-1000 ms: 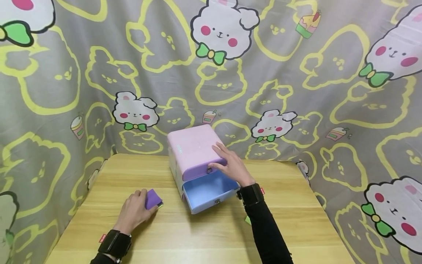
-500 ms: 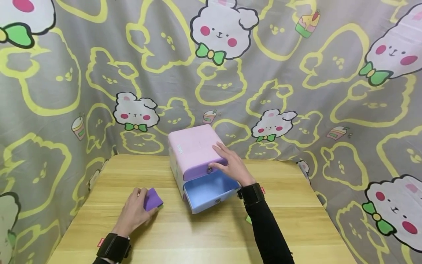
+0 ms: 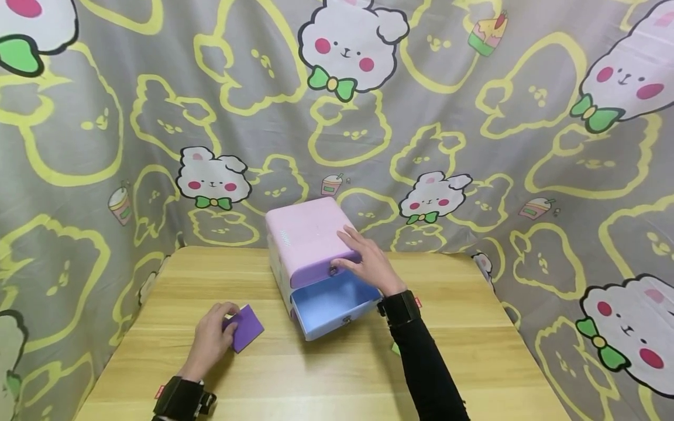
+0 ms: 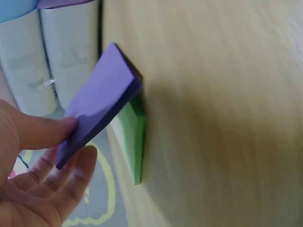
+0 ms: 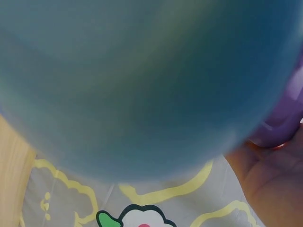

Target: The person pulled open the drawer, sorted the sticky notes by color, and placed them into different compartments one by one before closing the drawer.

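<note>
My left hand (image 3: 210, 336) pinches a square purple sticky note pad (image 3: 247, 329) between thumb and fingers, left of the drawer box. In the left wrist view the purple pad tilts over a green pad (image 4: 135, 142) lying on the wood; the head view hides that green pad. My right hand (image 3: 371, 263) rests on the front right corner of the small pink-topped drawer box (image 3: 310, 234), fingers over the top, thumb along the purple top drawer (image 3: 316, 275) by its knob. Below, the blue drawer (image 3: 326, 327) is pulled out, its inside bare. Its blurred wall (image 5: 118, 94) fills the right wrist view.
A bit of something green (image 3: 395, 348) shows beside my right forearm, mostly hidden by the sleeve. The wooden table (image 3: 316, 386) carries everything, and a grey curtain (image 3: 295, 117) with cartoon prints hangs behind and at both sides.
My left hand has turned, and the purple pad has swung to show its face more fully, hiding the green edge seen under it before. The right hand and box have stayed put.
</note>
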### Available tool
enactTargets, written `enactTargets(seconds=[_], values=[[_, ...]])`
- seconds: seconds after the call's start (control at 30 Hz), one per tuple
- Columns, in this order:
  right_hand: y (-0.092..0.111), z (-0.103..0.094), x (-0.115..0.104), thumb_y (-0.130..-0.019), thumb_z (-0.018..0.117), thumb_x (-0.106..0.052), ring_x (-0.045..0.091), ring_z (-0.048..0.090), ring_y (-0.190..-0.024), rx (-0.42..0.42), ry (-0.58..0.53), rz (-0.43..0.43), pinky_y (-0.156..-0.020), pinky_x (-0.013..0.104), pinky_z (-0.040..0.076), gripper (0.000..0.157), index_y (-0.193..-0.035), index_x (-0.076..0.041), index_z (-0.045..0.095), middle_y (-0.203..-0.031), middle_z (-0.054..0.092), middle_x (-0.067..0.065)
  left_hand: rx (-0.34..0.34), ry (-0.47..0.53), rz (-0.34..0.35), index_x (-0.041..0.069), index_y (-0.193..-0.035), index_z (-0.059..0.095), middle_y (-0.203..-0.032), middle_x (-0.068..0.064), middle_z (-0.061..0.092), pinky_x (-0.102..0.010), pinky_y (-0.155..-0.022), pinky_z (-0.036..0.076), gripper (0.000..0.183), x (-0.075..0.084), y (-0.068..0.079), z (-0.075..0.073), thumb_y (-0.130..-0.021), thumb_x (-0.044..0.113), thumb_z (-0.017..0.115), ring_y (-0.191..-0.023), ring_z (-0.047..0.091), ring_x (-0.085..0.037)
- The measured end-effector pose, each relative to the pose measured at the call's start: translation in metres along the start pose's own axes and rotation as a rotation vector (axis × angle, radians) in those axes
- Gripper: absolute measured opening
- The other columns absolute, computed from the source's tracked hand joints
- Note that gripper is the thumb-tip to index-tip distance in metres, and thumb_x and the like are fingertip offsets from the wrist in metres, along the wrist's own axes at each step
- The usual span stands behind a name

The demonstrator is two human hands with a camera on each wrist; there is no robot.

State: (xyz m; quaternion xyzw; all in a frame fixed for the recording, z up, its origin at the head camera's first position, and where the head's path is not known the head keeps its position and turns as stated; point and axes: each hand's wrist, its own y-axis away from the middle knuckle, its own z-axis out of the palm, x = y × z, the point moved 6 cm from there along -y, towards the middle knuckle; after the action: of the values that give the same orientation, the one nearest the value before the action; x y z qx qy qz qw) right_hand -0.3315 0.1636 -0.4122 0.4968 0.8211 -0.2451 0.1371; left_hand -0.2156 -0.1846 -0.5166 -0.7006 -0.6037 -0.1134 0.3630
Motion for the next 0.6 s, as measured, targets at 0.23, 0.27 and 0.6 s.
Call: enactTargets(seconds=[0.23,0.27,0.6], values=[[0.001,-0.001,0.001,-0.09,0.065,-0.06,0.04,0.041,-0.148,0.0,0.0,-0.002,-0.115,0.07,0.035,0.077,-0.157,-0.036,0.036,-0.169,0.029,-0.006,-0.027,0.077,-0.121,-0.001,-0.107,0.065,-0.106,-0.028,0.074,-0.039,-0.066,0.063,0.027,0.003,0.001,-0.005,-0.083,-0.009,0.073,-0.083,0.075,-0.036],[0.001,-0.001,0.002,-0.09,0.066,-0.059,0.039,0.041,-0.148,0.0,-0.002,0.003,-0.116,0.068,0.035,0.077,-0.157,-0.036,0.036,-0.169,0.029,-0.007,-0.026,0.077,-0.123,-0.001,-0.106,0.064,-0.103,-0.028,0.074,-0.039,-0.066,0.063,0.027,0.004,0.001,-0.005,-0.083,-0.009,0.074,-0.082,0.075,-0.035],[0.0,0.0,0.003,-0.09,0.067,-0.059,0.037,0.043,-0.146,0.018,-0.022,-0.019,-0.117,0.062,0.038,0.075,-0.156,-0.036,0.038,-0.168,0.031,-0.007,0.08,0.061,-0.095,0.002,-0.092,0.065,-0.092,-0.026,0.075,-0.039,-0.06,0.062,0.022,0.027,0.005,-0.02,-0.079,-0.012,0.076,-0.076,0.075,-0.036]])
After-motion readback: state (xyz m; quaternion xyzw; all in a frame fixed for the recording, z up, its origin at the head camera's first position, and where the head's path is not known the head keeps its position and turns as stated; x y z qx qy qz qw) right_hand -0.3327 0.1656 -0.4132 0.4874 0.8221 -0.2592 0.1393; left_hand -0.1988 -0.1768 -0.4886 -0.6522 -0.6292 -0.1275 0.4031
